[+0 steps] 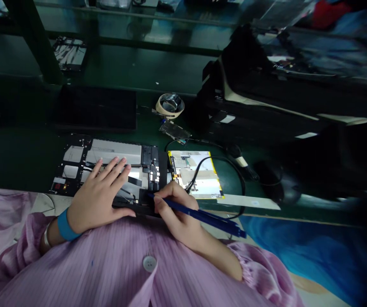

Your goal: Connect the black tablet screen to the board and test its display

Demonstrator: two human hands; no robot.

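Observation:
An opened tablet [106, 157] lies with its inner parts showing on the green bench near the front edge. My left hand [102, 196] rests flat on it, fingers stretched out and together, holding nothing. My right hand [178, 211] is closed round a blue pen-like tool [202, 216], whose tip touches the tablet's lower right part. A blue band is on my left wrist.
A yellow-edged flat panel [199, 177] with a black cable [234, 170] across it lies right of the tablet. Behind are a small circuit board [174, 131], a tape roll [169, 105], a black pad [95, 108] and large black cases [282, 98] at the right.

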